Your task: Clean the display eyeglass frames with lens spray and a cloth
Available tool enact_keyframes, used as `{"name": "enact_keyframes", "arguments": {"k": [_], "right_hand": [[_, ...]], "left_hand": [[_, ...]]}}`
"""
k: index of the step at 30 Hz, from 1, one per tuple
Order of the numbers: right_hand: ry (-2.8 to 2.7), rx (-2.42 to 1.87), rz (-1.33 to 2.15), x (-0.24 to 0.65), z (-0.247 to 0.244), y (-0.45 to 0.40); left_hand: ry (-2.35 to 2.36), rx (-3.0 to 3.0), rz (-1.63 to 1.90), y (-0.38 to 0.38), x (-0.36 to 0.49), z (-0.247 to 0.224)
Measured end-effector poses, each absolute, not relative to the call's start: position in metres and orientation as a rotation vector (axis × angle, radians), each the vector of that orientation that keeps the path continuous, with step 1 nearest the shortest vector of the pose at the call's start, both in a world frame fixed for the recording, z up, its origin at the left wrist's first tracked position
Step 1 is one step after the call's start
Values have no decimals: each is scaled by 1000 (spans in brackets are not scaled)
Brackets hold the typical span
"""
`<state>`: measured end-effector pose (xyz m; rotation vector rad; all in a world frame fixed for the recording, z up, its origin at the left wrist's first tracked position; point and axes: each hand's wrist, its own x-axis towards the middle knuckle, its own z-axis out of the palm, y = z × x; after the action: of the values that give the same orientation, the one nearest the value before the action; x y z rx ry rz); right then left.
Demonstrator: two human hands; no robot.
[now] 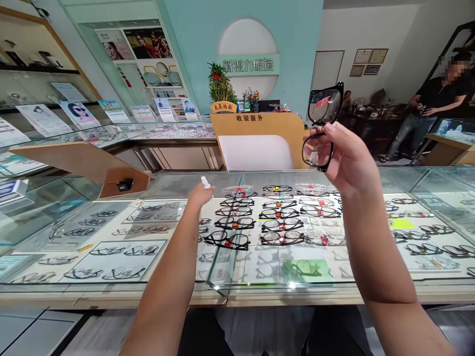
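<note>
My right hand (352, 154) is raised above the counter, its thumb and fingers pinching a pair of black-framed eyeglasses (323, 109) near the bridge. The eyeglasses are turned on end, one lens above the other. Over the glass counter reaches my left hand (199, 194), closed around what looks like a small spray bottle (205, 182); only its white top shows clearly. Between the hands, rows of eyeglasses (280, 214) lie on the counter top, several with small red or orange tags on the lenses.
The glass display counter (237, 285) holds more eyeglasses inside. A tilted wooden board (74, 160) stands on its left part. Behind are a wooden cashier desk (260, 126) with plants and another display case (178, 131). A person (426, 101) stands at the far right.
</note>
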<state>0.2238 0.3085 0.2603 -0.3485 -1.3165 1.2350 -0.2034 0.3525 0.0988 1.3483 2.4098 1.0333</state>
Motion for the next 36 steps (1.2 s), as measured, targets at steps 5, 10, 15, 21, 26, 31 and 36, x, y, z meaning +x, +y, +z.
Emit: {"name": "enact_keyframes", "arguments": {"k": [5,10,15,21,26,31,36], "right_hand": [[-1256,-334,1401,219,226,319],[-1149,-352,1504,212,176,329],[-1128,-411,1504,203,149,339],[-1141,-451,1477,201,143,344],[-1151,-425,1503,200,144,342],[-1189,-411,1546,194,141,337],[-1243,-402,1591,185,136,330]], "left_hand": [[2254,1336,1423,351,-193,113],[1780,1528,1647,346,-153,128],[1227,1586,1639,328,-99,135],[954,1602,1572,328,-31,139],[821,1456,1491,327,-6,134],[715,1183,1304,313,-11,131],[689,1128,1244,311,-18,132]]}}
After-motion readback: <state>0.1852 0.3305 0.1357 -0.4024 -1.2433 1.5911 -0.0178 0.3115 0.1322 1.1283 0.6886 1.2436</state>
